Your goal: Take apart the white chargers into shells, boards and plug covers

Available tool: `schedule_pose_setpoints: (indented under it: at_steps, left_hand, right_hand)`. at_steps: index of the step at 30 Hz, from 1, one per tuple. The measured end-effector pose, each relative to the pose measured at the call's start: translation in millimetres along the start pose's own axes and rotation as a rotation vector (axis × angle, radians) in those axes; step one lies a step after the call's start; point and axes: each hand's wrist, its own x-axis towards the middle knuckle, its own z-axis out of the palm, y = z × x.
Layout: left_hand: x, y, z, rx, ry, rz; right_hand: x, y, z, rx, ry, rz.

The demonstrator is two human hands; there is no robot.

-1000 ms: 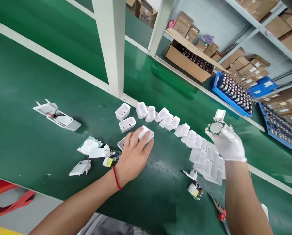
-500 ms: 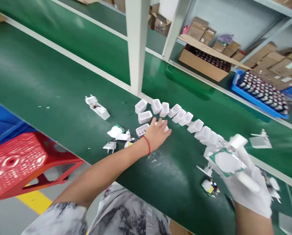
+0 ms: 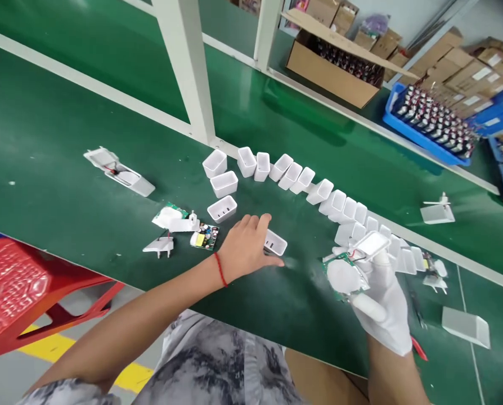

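Currently one circuit board [image 3: 342, 275] in right grip [image 3: 385, 304]; one white case [image 3: 277, 243] beside left grip [image 3: 245, 247], loosely spread

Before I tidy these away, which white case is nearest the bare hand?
The white case partly covered by the left hand; the others lie clear of that hand.

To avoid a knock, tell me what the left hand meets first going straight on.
Most likely the small white slotted case just ahead of the left hand, between its thumb and fingers; whether they touch is hard to tell.
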Motion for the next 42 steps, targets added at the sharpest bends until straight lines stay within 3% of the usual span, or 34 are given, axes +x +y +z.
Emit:
schedule_pose_setpoints:
  at_steps: [4,10,12,14,18,24,28,34,42]
  left_hand:
    - [-11.3,-6.8,1.5,-0.086,-0.048,0.215]
    - [-19.6,12.3,5.4,-0.198,-0.213,-0.037]
    - [-18.0,11.9,4.6,-0.200,-0.182,0.014]
    - [-13.0,7.0,6.5,-0.218,-0.133,0.150]
    - [0.1,-2.9,19.9,-0.362,-0.147,0.328]
    - [5.5,-10.8,36.2,-0.493,-0.098,0.349]
    - [5.3,-13.6,39.6,-0.502,-0.073,0.376]
    - [5.6,-13.7,41.5,-0.494,-0.032,0.397]
    - [6.1,-14.0,40.8,-0.511,-0.056,0.390]
  right_hand:
    - [-2.0,0.8,9.5,0.056,0.017,0.013]
    - [-1.3,7.7,25.0,0.037,0.109,-0.022]
    - [-0.9,9.3,29.0,0.010,0.113,-0.032]
    - [-0.5,11.1,32.9,-0.011,0.083,-0.042]
    - [-0.9,19.8,41.4,-0.048,0.059,0.036]
    - [2.2,37.3,48.8,-0.054,0.017,0.173]
    - [3.2,44.7,50.7,-0.056,0.029,0.224]
    - [2.9,47.9,48.1,-0.118,-0.041,0.412]
    - [8.2,42.0,47.1,-0.061,-0.077,0.439]
